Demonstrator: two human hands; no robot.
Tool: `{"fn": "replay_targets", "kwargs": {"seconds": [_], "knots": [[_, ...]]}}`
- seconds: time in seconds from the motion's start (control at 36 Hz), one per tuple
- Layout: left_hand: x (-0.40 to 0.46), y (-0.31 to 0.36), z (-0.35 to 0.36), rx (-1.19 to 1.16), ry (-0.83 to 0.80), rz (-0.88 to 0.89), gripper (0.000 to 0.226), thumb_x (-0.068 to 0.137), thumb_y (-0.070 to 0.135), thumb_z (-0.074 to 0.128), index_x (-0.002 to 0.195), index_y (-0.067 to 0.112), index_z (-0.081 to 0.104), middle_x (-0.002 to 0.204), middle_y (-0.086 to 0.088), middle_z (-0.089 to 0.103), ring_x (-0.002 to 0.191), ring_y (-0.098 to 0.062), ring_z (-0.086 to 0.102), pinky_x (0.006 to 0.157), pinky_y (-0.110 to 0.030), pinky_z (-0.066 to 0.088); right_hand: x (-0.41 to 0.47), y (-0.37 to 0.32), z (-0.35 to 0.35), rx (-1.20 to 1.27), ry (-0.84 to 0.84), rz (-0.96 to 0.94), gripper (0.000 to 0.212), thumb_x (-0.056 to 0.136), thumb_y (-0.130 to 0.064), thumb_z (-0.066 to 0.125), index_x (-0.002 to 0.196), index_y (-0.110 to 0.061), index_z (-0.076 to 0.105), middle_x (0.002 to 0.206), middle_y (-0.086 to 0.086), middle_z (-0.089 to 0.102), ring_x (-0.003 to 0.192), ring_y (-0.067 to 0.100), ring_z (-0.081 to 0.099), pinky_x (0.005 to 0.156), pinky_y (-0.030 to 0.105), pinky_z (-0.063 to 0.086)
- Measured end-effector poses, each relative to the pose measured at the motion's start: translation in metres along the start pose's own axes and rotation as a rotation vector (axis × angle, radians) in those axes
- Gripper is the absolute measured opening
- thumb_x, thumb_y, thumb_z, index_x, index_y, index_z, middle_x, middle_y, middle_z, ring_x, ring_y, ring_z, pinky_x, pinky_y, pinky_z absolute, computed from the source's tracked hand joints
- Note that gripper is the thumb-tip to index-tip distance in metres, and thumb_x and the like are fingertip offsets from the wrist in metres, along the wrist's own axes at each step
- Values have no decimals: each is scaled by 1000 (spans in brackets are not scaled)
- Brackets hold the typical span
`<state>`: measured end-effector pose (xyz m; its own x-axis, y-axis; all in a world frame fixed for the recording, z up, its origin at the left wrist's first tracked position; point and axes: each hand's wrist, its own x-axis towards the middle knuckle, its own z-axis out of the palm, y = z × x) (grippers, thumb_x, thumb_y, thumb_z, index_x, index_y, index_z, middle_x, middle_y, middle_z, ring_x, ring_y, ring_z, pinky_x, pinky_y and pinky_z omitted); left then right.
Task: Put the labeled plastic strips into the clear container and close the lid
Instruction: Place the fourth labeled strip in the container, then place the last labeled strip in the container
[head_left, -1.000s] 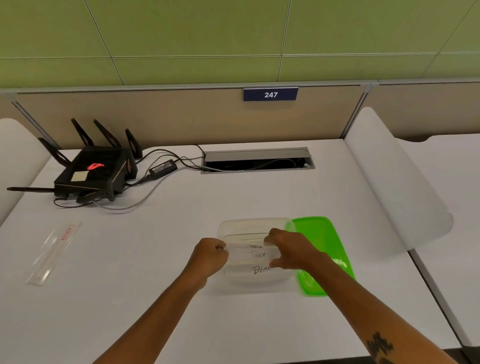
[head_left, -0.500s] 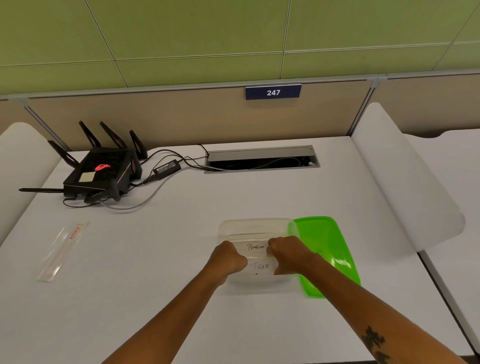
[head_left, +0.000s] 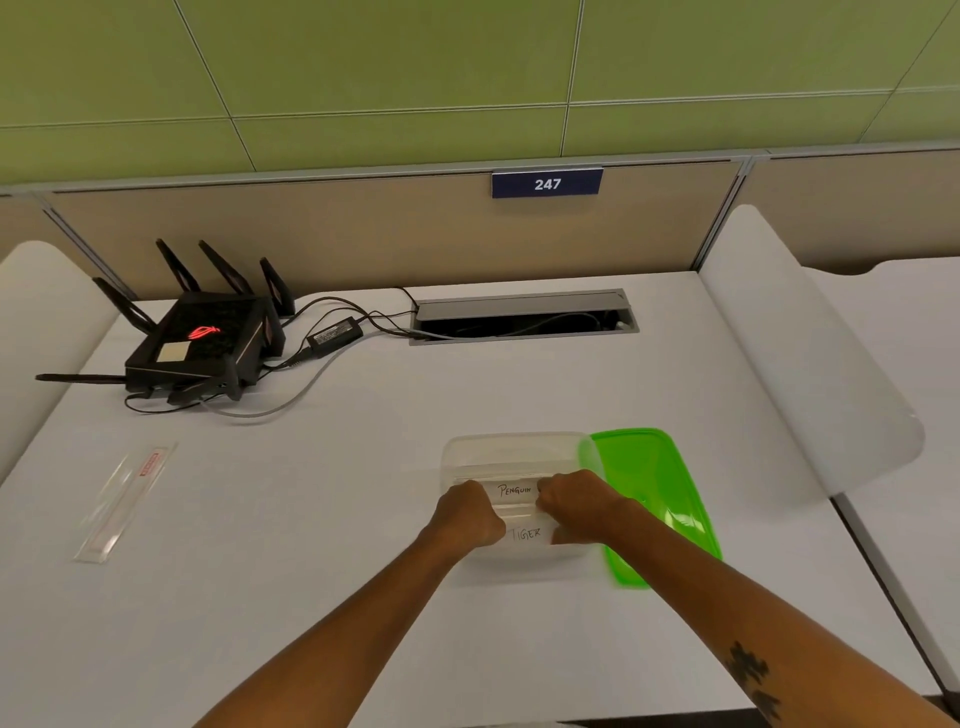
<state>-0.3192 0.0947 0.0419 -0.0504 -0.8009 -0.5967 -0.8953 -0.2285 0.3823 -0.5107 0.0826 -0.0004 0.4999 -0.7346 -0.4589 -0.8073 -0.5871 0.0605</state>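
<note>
A clear plastic container (head_left: 511, 451) stands open on the white desk. Inside it lie labeled strips: one reads PENGUIN (head_left: 514, 490), another reads TIGER (head_left: 525, 534). My left hand (head_left: 467, 514) and my right hand (head_left: 576, 506) are both inside the container with curled fingers, each gripping an end of a strip between the two labels. The green lid (head_left: 654, 488) lies flat on the desk, touching the container's right side. Another clear strip with a red label (head_left: 124, 499) lies far to the left on the desk.
A black router with antennas (head_left: 202, 343) and its cables (head_left: 332, 338) sit at the back left. A cable slot (head_left: 524, 317) opens at the back of the desk. A white curved divider (head_left: 800, 353) borders the right side.
Both hands shifted toward the near side of the container; the PENGUIN label came into view and the BEAR label is now hidden under the hands. The camera tilted slightly.
</note>
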Motion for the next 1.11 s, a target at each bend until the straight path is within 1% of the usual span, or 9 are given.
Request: {"fn": "replay_targets", "kwargs": {"seconds": [0.08, 0.28, 0.36, 0.47, 0.58, 0.67, 0.89, 1.03, 1.11], "knots": [[2, -4, 1, 7, -5, 22, 37, 85, 18, 67, 118, 3, 61, 113, -11, 69, 103, -27, 68, 74, -29, 53, -1, -1, 1, 17, -22, 14, 43, 87, -36, 70, 119, -8, 61, 119, 12, 61, 106, 33, 64, 80, 40, 51], [0, -14, -3, 30, 34, 87, 40, 85, 19, 67, 121, 3, 60, 115, -11, 69, 100, -27, 68, 74, -30, 55, -4, -4, -9, 213, -12, 157, 56, 84, -47, 76, 131, -18, 65, 125, 8, 65, 111, 30, 65, 92, 37, 51], [-1, -20, -10, 24, 96, 133, 36, 88, 28, 66, 117, 6, 64, 114, -9, 71, 91, -24, 64, 70, -29, 49, -4, -7, -21, 292, 118, 193, 43, 85, -51, 73, 121, -27, 71, 117, 0, 70, 107, 23, 67, 85, 33, 51], [-6, -31, -27, -62, 240, 226, 35, 92, 38, 63, 113, 12, 73, 113, -5, 75, 104, -28, 70, 86, -34, 57, 3, -21, -43, 346, 384, 204, 25, 89, -51, 68, 89, -28, 77, 87, -10, 74, 84, 15, 68, 60, 25, 38], [-12, -54, -52, -185, 396, 292, 27, 93, 37, 62, 108, 19, 76, 106, 3, 77, 99, -22, 72, 85, -34, 59, 19, -49, -68, 366, 567, 214, 20, 93, -44, 65, 93, -28, 75, 84, -10, 72, 75, 14, 67, 58, 27, 48], [-12, -79, -71, -226, 502, 310, 25, 95, 36, 62, 110, 21, 76, 106, 5, 78, 96, -17, 73, 81, -30, 59, 35, -75, -82, 409, 621, 200, 22, 94, -41, 67, 106, -25, 74, 89, -10, 71, 78, 12, 68, 60, 27, 50], [-4, -191, -112, -230, 586, 174, 22, 96, 33, 63, 109, 21, 75, 104, 4, 78, 93, -17, 74, 76, -24, 54, 97, -154, -99, 466, 470, 114, 44, 97, -42, 62, 135, -21, 62, 133, -3, 62, 127, 17, 54, 90, 37, 54], [0, -272, -131, -177, 619, 44, 21, 96, 30, 63, 109, 19, 75, 106, 0, 79, 95, -22, 74, 76, -27, 52, 139, -209, -104, 512, 363, 44, 48, 97, -41, 62, 140, -20, 57, 141, -2, 57, 134, 18, 49, 98, 40, 52], [0, -319, -142, -154, 647, -1, 24, 96, 28, 63, 114, 16, 75, 111, -4, 78, 101, -25, 74, 84, -33, 57, 163, -242, -108, 541, 326, 1, 49, 97, -39, 62, 141, -18, 56, 142, 0, 56, 135, 20, 48, 99, 40, 52]]}}
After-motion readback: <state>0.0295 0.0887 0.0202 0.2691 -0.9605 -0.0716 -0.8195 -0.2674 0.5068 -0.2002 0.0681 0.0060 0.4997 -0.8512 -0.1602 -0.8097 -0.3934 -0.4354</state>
